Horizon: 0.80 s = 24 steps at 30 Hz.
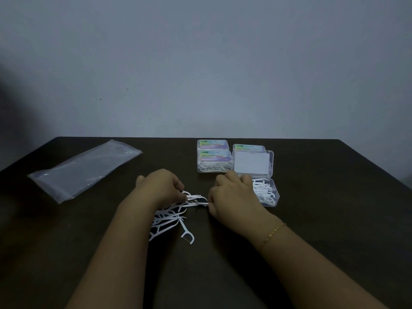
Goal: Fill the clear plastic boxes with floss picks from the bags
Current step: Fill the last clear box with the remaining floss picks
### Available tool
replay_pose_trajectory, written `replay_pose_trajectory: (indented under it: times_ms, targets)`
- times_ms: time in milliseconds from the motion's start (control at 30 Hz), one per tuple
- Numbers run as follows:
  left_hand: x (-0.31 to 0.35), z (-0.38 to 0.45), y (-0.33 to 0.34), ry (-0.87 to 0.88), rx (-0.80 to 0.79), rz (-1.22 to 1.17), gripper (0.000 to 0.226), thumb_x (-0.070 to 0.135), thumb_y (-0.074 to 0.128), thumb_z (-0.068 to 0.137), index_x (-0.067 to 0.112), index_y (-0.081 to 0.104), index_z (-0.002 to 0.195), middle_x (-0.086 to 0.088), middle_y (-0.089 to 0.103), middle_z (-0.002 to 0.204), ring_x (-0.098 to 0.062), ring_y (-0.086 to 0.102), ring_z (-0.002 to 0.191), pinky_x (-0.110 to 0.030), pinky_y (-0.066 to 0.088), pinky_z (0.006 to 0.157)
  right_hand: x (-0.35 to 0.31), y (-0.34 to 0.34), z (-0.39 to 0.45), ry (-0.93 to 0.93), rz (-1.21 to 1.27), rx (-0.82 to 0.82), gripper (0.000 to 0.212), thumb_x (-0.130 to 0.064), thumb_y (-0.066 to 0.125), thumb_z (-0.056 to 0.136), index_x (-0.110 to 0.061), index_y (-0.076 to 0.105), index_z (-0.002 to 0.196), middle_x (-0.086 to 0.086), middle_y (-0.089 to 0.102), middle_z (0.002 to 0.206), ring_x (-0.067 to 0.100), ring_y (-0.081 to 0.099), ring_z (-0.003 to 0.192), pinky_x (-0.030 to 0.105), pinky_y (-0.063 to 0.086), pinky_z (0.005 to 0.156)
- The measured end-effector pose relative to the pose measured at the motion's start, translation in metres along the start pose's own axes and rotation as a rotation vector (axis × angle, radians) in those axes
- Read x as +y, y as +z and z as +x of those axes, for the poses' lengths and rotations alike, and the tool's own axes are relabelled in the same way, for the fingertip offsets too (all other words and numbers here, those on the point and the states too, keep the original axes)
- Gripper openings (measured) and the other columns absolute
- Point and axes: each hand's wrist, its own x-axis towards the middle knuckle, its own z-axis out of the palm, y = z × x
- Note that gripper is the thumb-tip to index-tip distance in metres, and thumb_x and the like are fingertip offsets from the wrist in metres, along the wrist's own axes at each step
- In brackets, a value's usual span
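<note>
Both the left hand (161, 186) and right hand (231, 195) are pinching a small bunch of floss picks (196, 200), which look light, thin, springy and prone to snagging, so gripping the handles together seems safest.

A dark table (312, 219) stands against a grey wall (200, 63).

single head-worn wide-angle cam, looked forward and down, close over the dark counter (312, 253), far edge and grey wall (200, 63) in frame

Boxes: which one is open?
The clear box nearest the right hand: its lid stands up, picks showing inside. The three labelled boxes behind are closed.
</note>
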Motion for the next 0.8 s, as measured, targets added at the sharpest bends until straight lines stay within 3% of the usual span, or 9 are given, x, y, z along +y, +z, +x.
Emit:
replay_pose_trajectory:
  times_ms: [67,167,300,433,500,633,800]
  targets:
    - [0.0,0.001,0.001,0.002,0.003,-0.002,0.006,0.04,0.067,0.085,0.038,0.065,0.09,0.015,0.066,0.099,-0.01,0.055,0.108,-0.041,0.024,0.104,0.0,-0.001,-0.001,0.01,-0.003,-0.037,0.029,-0.035,0.05,0.092,-0.019,0.062,0.114,0.002,0.049,0.119,0.022,0.033,0.118,0.039,0.025,0.096]
    - [0.001,0.003,0.002,0.006,0.013,0.016,0.013,0.04,0.066,0.086,0.037,0.061,0.074,0.018,0.064,0.089,-0.007,0.056,0.1,-0.038,0.025,0.1,0.002,-0.005,-0.002,0.013,0.023,-0.091,0.028,-0.039,0.054,0.088,-0.021,0.064,0.107,0.0,0.05,0.113,0.02,0.034,0.114,0.039,0.025,0.094]
    - [0.001,0.002,0.003,0.027,0.068,0.068,0.005,0.041,0.06,0.087,0.038,0.065,0.086,0.017,0.062,0.098,-0.009,0.053,0.104,-0.039,0.025,0.095,0.011,-0.024,-0.004,0.111,0.228,-0.119,0.012,-0.037,0.059,0.086,-0.028,0.066,0.089,-0.006,0.053,0.103,0.014,0.038,0.106,0.037,0.028,0.093]
    - [0.002,0.0,0.004,0.074,0.015,0.059,0.028,0.038,0.057,0.087,0.044,0.061,0.114,0.014,0.055,0.122,-0.013,0.045,0.121,-0.04,0.024,0.097,0.032,-0.038,-0.004,0.252,0.323,-0.071,0.015,-0.033,0.058,0.085,-0.031,0.065,0.073,-0.01,0.06,0.095,0.014,0.045,0.102,0.035,0.028,0.082]
    - [0.001,0.0,0.004,0.068,0.009,0.085,0.034,0.036,0.059,0.087,0.044,0.058,0.12,0.014,0.055,0.124,-0.012,0.046,0.122,-0.04,0.023,0.099,0.043,-0.041,-0.004,0.328,0.309,-0.055,0.016,-0.033,0.056,0.087,-0.032,0.067,0.075,-0.01,0.062,0.099,0.016,0.046,0.104,0.035,0.029,0.083]
    - [0.002,0.002,0.003,0.022,0.017,0.033,0.027,0.034,0.063,0.087,0.038,0.061,0.114,0.018,0.061,0.102,-0.007,0.053,0.109,-0.037,0.022,0.1,0.064,-0.044,-0.008,0.436,0.228,-0.114,0.02,-0.036,0.05,0.093,-0.03,0.069,0.089,-0.007,0.059,0.105,0.018,0.041,0.109,0.035,0.027,0.081]
    - [0.008,0.002,0.005,0.006,0.021,0.069,0.022,0.039,0.066,0.084,0.039,0.06,0.106,0.016,0.062,0.101,-0.008,0.054,0.107,-0.038,0.024,0.101,0.079,-0.041,-0.012,0.514,0.144,-0.173,0.022,-0.031,0.046,0.095,-0.026,0.067,0.095,-0.002,0.054,0.107,0.02,0.039,0.107,0.039,0.03,0.088]
